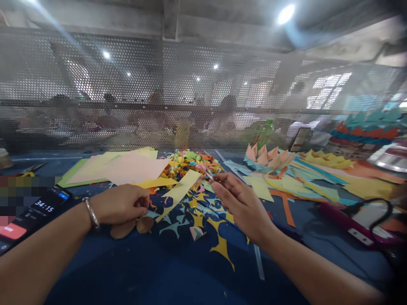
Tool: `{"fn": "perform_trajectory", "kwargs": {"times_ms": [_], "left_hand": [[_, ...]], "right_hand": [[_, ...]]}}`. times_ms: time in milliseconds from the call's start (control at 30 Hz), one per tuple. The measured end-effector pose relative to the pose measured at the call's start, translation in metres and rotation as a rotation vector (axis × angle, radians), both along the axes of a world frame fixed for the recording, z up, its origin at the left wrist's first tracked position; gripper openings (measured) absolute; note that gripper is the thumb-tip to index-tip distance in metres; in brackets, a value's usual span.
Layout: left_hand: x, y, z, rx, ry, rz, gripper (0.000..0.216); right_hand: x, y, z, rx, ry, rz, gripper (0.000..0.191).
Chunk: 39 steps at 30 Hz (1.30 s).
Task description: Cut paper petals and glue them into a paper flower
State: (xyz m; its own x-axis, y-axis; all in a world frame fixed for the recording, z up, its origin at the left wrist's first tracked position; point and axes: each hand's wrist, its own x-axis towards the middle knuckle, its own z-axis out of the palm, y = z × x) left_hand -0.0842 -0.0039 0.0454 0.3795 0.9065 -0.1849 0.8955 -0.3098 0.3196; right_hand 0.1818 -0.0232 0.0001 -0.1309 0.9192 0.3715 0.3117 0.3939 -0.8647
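Note:
My left hand (130, 205) is curled closed above the blue tabletop; whatever its fingers may hold is hidden. Just below it lie two brown rounded pieces (144, 225). A pinch of my right hand (238, 203) grips a slim silvery tool (208, 174), its tip pointing up and left; its exact kind is unclear. Between the hands, a pale yellow paper strip (182, 190) lies slanted among star-like paper scraps (197, 219). Beyond them rises a heap of small colourful paper cuttings (190, 160).
Paper sheets (127, 166) lie back left. A phone (34, 216) and yellow-handled scissors (29, 173) are at left. On the right are folded paper crowns (269, 159), paper strips (299, 178) and a purple device with a black cable (359, 228). A perforated metal screen (133, 93) stands behind.

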Motion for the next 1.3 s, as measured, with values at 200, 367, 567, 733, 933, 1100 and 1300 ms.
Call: {"fn": "perform_trajectory", "kwargs": {"times_ms": [200, 367, 567, 733, 933, 1100, 1300], "left_hand": [[0.001, -0.006, -0.002, -0.014, 0.007, -0.034, 0.018], [0.012, -0.007, -0.011, -0.105, -0.147, -0.086, 0.016], [0.024, 0.007, -0.031, 0.199, -0.227, -0.005, 0.021], [0.012, 0.02, -0.034, 0.412, -0.104, 0.046, 0.027], [-0.008, 0.034, -0.036, 0.666, -0.018, 0.066, 0.029], [-0.006, 0.043, -0.046, 0.675, -0.017, 0.0, 0.031], [-0.005, 0.045, -0.041, 0.728, -0.123, 0.097, 0.019]], "right_hand": [[0.001, 0.001, -0.001, 0.01, 0.003, 0.013, 0.024], [0.001, 0.002, -0.001, 0.008, 0.005, 0.008, 0.025], [0.001, 0.002, -0.001, 0.007, 0.025, 0.002, 0.025], [0.002, 0.001, 0.0, 0.008, 0.045, -0.008, 0.023], [0.002, 0.001, 0.001, -0.008, 0.088, 0.032, 0.02], [0.003, 0.003, 0.0, 0.007, 0.069, 0.017, 0.02], [0.003, 0.003, 0.0, 0.001, 0.057, 0.019, 0.02]]}}
